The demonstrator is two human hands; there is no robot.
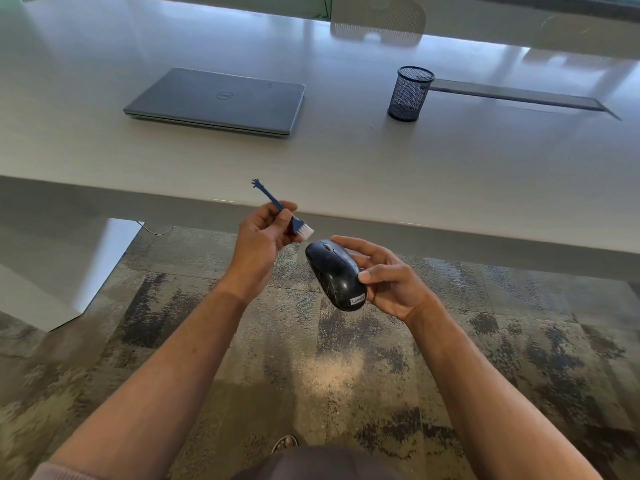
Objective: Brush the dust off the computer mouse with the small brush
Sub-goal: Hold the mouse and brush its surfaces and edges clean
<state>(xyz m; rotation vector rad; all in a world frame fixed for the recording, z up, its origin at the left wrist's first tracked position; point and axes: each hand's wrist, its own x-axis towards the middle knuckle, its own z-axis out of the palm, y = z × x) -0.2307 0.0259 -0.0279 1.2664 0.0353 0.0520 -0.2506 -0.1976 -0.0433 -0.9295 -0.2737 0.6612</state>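
The left hand (263,233) pinches the small brush (283,211) — white bristles aimed down-right, just off the mouse's front. The right hand (388,282) grips the black mouse (334,273) — wheel end pointing away toward the bench (346,161), fingers curled round its side.

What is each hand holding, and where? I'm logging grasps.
Left hand pinches the small brush mid-handle; right hand grips the mouse by its side.

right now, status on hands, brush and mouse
Left hand pinches small brush. Right hand holds mouse. Bristles just off mouse. Nothing between.

A closed laptop (214,101) lies on the table (346,161); mesh pen cup (410,93) well right.
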